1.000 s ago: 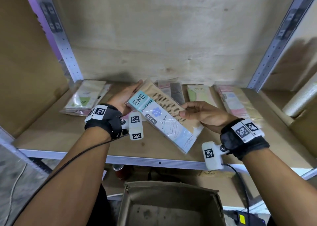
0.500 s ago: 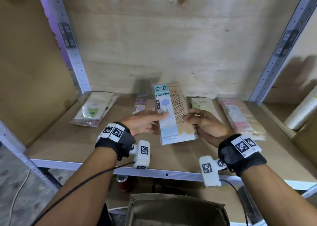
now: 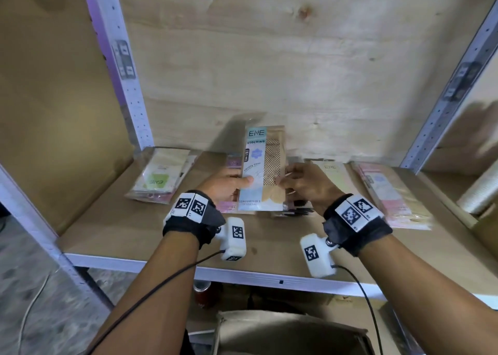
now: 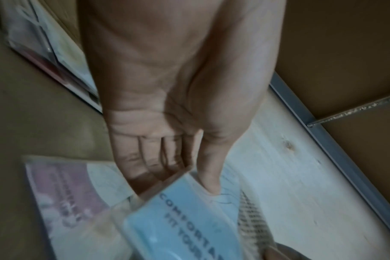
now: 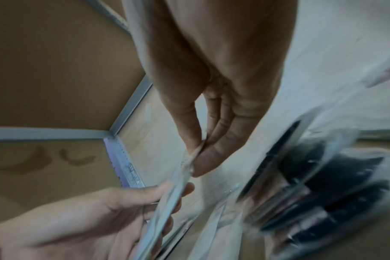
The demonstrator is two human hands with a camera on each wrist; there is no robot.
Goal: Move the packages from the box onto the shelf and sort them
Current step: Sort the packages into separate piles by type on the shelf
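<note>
A light-blue and tan stocking package [image 3: 262, 168] stands nearly upright over the middle of the wooden shelf [image 3: 140, 228], held by both hands. My left hand [image 3: 229, 186] grips its left edge, thumb on the front [image 4: 208, 177], fingers behind. My right hand [image 3: 299, 183] pinches its right edge between thumb and fingers [image 5: 197, 158]. In the left wrist view the blue package [image 4: 189, 219] fills the lower middle. A pink package [image 4: 67, 202] lies on the shelf under it. The cardboard box [image 3: 291, 336] sits below the shelf, its inside hidden.
On the shelf lie a green-label stack [image 3: 159, 176] at the left, a pale yellow package [image 3: 332, 174] and a pink stack [image 3: 390, 193] to the right, and dark packages [image 5: 323, 184] under my right hand. Metal uprights [image 3: 121, 58] frame the bay. A white roll [image 3: 482, 190] lies far right.
The blue package has been turned from slanted to nearly upright and carried toward the back of the shelf. Both hands moved with it and stay on its edges.
</note>
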